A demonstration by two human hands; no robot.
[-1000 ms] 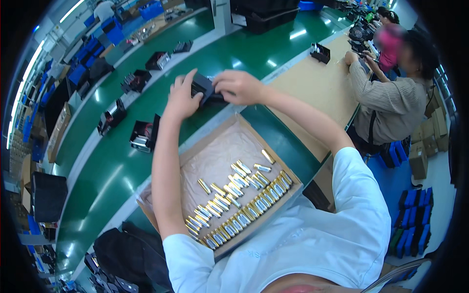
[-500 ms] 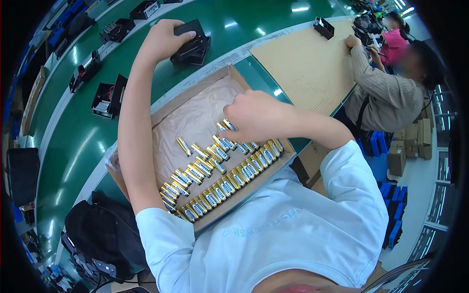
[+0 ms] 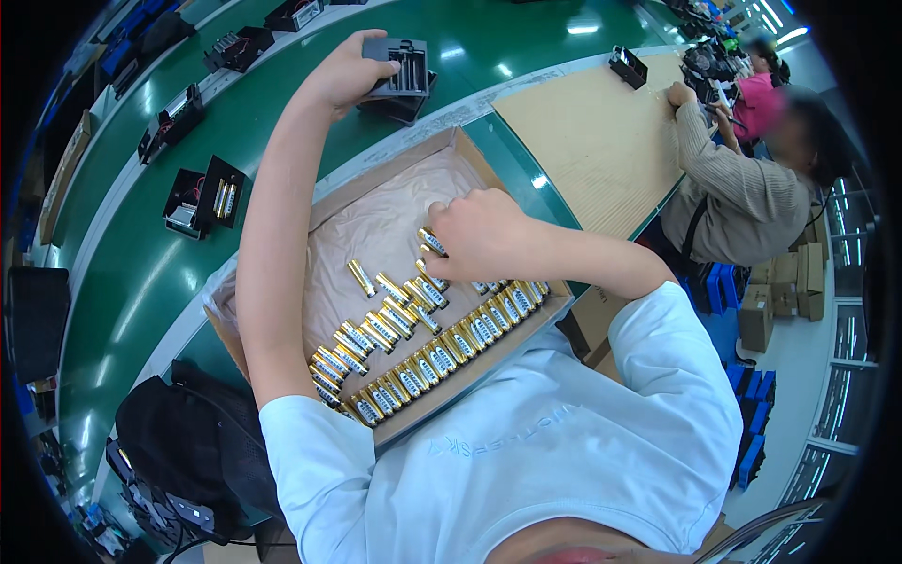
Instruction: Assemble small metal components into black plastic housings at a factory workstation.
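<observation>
My left hand (image 3: 349, 77) is closed around the edge of a black battery holder (image 3: 408, 73), thumb on its face, and its bare slots show. Beneath the holder lies another black case (image 3: 404, 112) on the green surface. Over a cardboard tray (image 3: 324, 202) lined with paper, my right hand (image 3: 481, 235) is closed, fingers bent around a gold-and-white battery (image 3: 432, 241). Below that hand several batteries (image 3: 381, 331) lie in loose slanted groups. A straight row of batteries (image 3: 440, 359) stands along the tray's near wall.
Open black cases, one with batteries in it (image 3: 224, 199), sit along the green table (image 3: 122, 310). A flat cardboard sheet (image 3: 583, 132) lies to the right, a small black case (image 3: 628, 68) on it. Beyond it sits a co-worker (image 3: 733, 179). A black bag (image 3: 193, 442) is at lower left.
The battery holder in my left hand has turned, so its slots now show instead of a plain black side. My right hand has moved slightly within the tray, around a battery.
</observation>
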